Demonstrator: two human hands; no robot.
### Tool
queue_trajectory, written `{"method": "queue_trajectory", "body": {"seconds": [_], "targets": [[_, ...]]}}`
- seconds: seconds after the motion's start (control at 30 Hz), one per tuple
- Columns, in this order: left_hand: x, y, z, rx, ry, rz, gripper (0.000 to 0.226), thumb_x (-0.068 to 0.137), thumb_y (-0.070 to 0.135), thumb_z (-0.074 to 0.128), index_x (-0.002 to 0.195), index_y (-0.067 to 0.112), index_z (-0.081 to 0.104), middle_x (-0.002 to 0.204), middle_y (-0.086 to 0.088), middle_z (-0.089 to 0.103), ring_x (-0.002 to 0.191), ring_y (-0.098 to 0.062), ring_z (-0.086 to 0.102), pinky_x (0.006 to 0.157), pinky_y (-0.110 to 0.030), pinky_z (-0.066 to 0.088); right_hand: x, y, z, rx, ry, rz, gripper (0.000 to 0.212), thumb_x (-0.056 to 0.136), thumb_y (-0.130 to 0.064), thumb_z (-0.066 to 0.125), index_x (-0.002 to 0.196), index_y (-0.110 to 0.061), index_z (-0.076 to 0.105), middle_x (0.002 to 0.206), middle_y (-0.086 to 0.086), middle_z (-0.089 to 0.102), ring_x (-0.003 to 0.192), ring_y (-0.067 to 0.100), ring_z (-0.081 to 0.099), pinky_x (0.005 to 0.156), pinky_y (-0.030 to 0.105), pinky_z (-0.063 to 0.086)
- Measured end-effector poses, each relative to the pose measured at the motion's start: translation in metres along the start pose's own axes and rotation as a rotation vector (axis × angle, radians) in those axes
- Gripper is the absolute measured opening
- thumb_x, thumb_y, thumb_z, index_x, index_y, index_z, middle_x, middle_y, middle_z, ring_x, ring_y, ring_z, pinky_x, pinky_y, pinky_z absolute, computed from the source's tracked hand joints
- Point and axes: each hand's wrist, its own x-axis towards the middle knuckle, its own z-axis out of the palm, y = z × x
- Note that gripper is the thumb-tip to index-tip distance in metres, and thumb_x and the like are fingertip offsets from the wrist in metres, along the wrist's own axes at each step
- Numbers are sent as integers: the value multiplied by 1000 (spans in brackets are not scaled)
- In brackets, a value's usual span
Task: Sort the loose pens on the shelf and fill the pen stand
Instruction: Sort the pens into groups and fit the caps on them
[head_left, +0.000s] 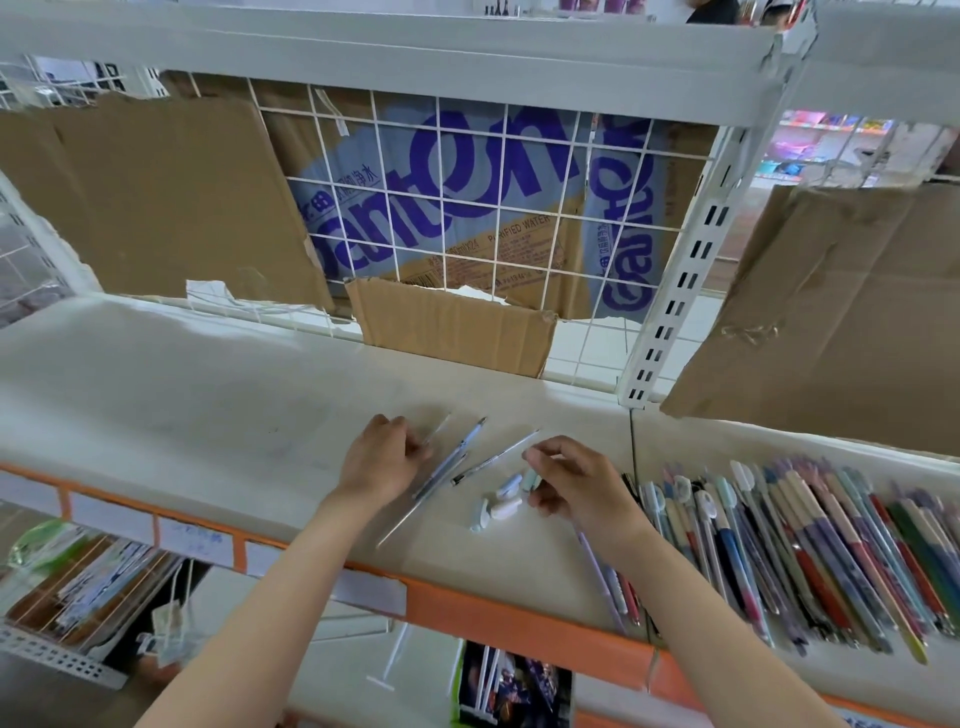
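On the white shelf (182, 395) lie loose pen parts: a blue-grey pen (457, 452), a thin dark refill (493, 457) and a clear thin tube (397, 525). Several pale caps (501, 501) sit beside them. My left hand (382, 457) pinches a thin clear refill (436, 430) at its lower end. My right hand (576, 480) grips a lilac pen (597, 571) that runs down under the palm, with a mint cap (530, 478) at its fingertips. A big row of sorted pens (810, 545) lies to the right. No pen stand is in view.
Torn cardboard (452, 325) and a white wire grid (467, 208) back the shelf. An upright slotted post (670, 312) stands at the right. The shelf's orange front edge (467, 597) carries price labels. Below are packets (88, 577) and a printed box (514, 686).
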Motion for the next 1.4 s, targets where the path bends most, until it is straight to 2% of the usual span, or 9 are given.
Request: {"method": "queue_trajectory", "body": {"seconds": [0.1, 0.23, 0.37, 0.57, 0.93, 1.07, 1.23, 1.3, 1.4], "targets": [[-4, 3, -5, -51, 25, 102, 14, 93, 20, 52, 91, 9, 60, 93, -6, 59, 91, -25, 57, 74, -26, 41, 0, 0, -1, 215, -4, -11, 9, 92, -3, 55, 95, -4, 63, 75, 14, 59, 61, 16, 64, 58, 22, 52], [-36, 18, -14, -482, -111, 202, 15, 93, 12, 54, 79, 16, 50, 60, 11, 59, 57, -12, 52, 57, -17, 39, 1, -4, -8, 274, 98, -117, 14, 92, 0, 52, 95, -9, 63, 78, 11, 63, 64, 13, 65, 53, 18, 47], [-58, 24, -14, -541, -134, 280, 19, 91, 11, 58, 76, 20, 50, 60, 11, 54, 55, -4, 43, 58, -17, 36, 3, -4, -11, 266, 129, -171, 12, 91, -1, 54, 96, -10, 62, 73, 3, 63, 69, 11, 64, 56, 17, 46], [-66, 27, -16, -600, -148, 288, 17, 90, 10, 59, 77, 16, 49, 57, 12, 52, 57, -7, 43, 59, -19, 35, 5, -6, -8, 220, 100, -192, 12, 91, -4, 55, 95, -13, 62, 74, 0, 63, 72, 12, 63, 58, 18, 46], [-67, 29, -10, -627, -146, 266, 19, 90, 8, 58, 76, 17, 50, 56, 11, 54, 58, -9, 46, 60, -19, 36, 0, -7, -9, 218, 114, -237, 14, 92, -1, 54, 93, -13, 63, 68, -5, 61, 69, 11, 61, 58, 20, 44], [-67, 31, -9, -620, -138, 270, 22, 90, 9, 59, 74, 20, 48, 56, 11, 53, 57, -9, 45, 61, -21, 36, -3, -6, -2, 109, 58, -246, 14, 92, 0, 54, 93, -11, 62, 72, 1, 61, 69, 10, 64, 57, 19, 45], [-73, 45, 1, -459, 154, 354, 37, 86, 6, 60, 69, 29, 36, 52, 12, 42, 50, -7, 40, 48, -15, 28, -3, 2, 16, 212, 168, -227, 7, 92, -3, 56, 95, -8, 59, 70, 2, 59, 65, 12, 59, 64, 21, 48], [-77, 45, 6, -303, 257, 448, 27, 86, 16, 54, 72, 27, 33, 54, 13, 38, 50, -13, 40, 45, -20, 28, -2, 2, 18, 281, 201, -193, 5, 92, -5, 57, 92, -9, 60, 67, 1, 59, 63, 13, 57, 68, 25, 48], [-77, 42, 11, -249, 244, 481, 18, 88, 30, 47, 77, 23, 35, 58, 8, 46, 50, -20, 45, 45, -27, 33, 1, -1, 19, 234, 221, -173, 9, 92, -4, 55, 90, -12, 59, 67, 2, 60, 62, 13, 58, 64, 23, 48]]}}
